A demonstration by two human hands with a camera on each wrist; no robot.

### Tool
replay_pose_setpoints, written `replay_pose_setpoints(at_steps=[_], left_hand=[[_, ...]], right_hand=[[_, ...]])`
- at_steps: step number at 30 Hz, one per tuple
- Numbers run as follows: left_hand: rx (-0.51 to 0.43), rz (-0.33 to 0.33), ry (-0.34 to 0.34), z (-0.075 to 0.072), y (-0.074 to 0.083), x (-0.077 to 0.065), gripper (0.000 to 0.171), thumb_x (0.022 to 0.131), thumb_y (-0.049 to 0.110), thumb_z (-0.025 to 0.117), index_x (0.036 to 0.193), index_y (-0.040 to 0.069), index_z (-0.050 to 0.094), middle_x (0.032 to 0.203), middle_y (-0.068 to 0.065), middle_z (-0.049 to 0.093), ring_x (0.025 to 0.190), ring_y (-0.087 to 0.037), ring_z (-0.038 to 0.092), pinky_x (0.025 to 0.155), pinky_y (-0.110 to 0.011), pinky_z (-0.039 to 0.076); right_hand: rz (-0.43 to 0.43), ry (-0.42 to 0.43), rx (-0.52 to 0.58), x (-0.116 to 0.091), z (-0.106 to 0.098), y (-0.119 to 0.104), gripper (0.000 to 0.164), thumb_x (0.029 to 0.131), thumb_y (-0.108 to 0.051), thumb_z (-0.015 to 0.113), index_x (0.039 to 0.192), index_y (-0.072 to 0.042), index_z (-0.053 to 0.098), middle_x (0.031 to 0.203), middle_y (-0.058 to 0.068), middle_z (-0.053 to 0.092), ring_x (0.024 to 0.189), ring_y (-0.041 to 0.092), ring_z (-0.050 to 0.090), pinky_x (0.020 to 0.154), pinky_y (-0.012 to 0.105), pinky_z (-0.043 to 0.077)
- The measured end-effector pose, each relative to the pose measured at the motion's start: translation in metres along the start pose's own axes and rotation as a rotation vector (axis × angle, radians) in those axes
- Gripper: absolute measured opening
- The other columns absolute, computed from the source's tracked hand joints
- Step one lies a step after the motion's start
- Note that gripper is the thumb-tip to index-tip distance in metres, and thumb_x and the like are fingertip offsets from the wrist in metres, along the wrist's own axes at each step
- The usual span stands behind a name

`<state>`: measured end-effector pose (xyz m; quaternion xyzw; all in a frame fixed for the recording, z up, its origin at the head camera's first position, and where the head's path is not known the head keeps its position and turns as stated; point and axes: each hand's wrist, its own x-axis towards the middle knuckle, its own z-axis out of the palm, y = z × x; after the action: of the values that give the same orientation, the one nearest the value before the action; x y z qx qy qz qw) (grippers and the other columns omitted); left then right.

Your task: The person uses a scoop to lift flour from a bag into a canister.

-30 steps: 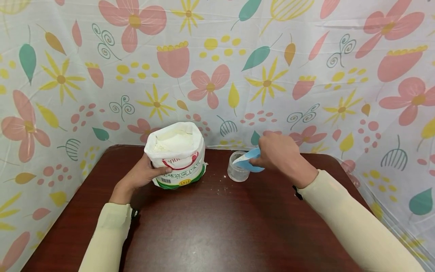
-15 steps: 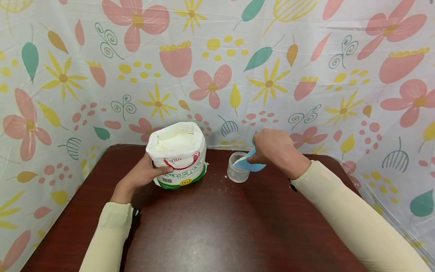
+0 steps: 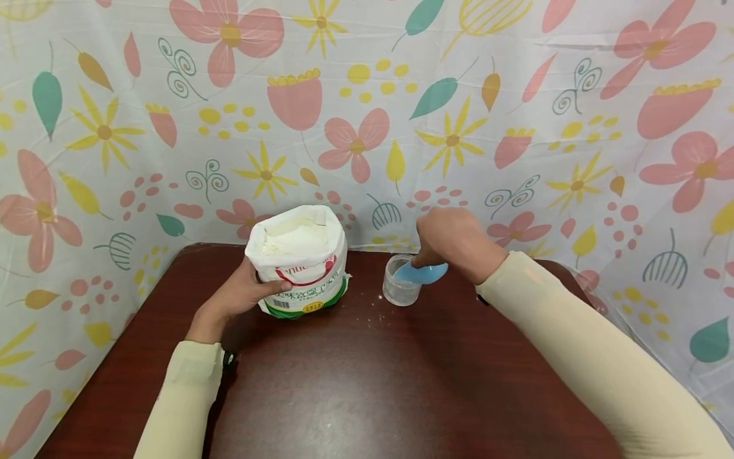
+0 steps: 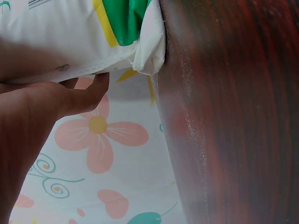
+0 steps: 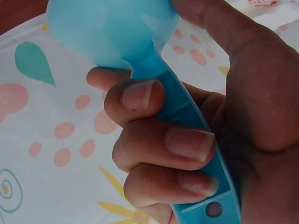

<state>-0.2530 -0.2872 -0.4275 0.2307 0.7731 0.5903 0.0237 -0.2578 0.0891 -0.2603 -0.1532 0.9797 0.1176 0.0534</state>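
In the head view a white flour bag stands at the back left of the table, its top rolled open and white flour inside. My left hand grips its left side, thumb across the front; the left wrist view shows the fingers against the bag. To the right stands a clear jar without a lid. Above its mouth, my right hand holds a blue scoop tipped down into the opening. Fingers curl round the handle of the scoop in the right wrist view.
Specks of spilled flour dot the dark wooden table between bag and jar. A flower-printed curtain hangs close behind the table's back edge and along both sides.
My right hand has turned over and shifted left, tipping the scoop further above the jar; its rounded underside now shows. The left hand and the bag have stayed put.
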Motion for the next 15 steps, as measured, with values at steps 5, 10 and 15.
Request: replay_pose_setpoints(at_steps=[5, 10, 15], left_hand=[[0.011, -0.005, 0.002, 0.0, 0.0, 0.0, 0.109, 0.088, 0.009, 0.088, 0.166, 0.037, 0.017, 0.148, -0.001, 0.058, 0.132, -0.027, 0.059, 0.112, -0.063, 0.044], [0.015, -0.013, -0.001, 0.001, 0.0, -0.001, 0.108, 0.088, 0.01, 0.087, 0.166, 0.037, 0.017, 0.148, -0.001, 0.057, 0.133, -0.028, 0.058, 0.112, -0.064, 0.044], [0.005, -0.011, 0.005, 0.002, 0.0, 0.0, 0.108, 0.088, 0.008, 0.087, 0.166, 0.037, 0.018, 0.148, -0.002, 0.058, 0.132, -0.027, 0.058, 0.112, -0.062, 0.044]], right_hand=[[-0.015, -0.009, 0.0, 0.005, -0.006, -0.003, 0.035, 0.081, -0.042, 0.085, 0.073, -0.011, 0.069, 0.065, 0.002, 0.059, 0.062, 0.021, 0.059, 0.053, 0.034, 0.047], [-0.009, -0.071, -0.024, 0.012, -0.013, -0.004, 0.034, 0.082, -0.041, 0.083, 0.075, -0.011, 0.07, 0.065, 0.002, 0.058, 0.065, 0.022, 0.061, 0.059, 0.036, 0.05], [0.016, -0.101, -0.06, 0.02, -0.018, -0.006, 0.032, 0.083, -0.043, 0.08, 0.08, -0.012, 0.072, 0.094, 0.008, 0.069, 0.098, 0.034, 0.067, 0.096, 0.064, 0.051]])
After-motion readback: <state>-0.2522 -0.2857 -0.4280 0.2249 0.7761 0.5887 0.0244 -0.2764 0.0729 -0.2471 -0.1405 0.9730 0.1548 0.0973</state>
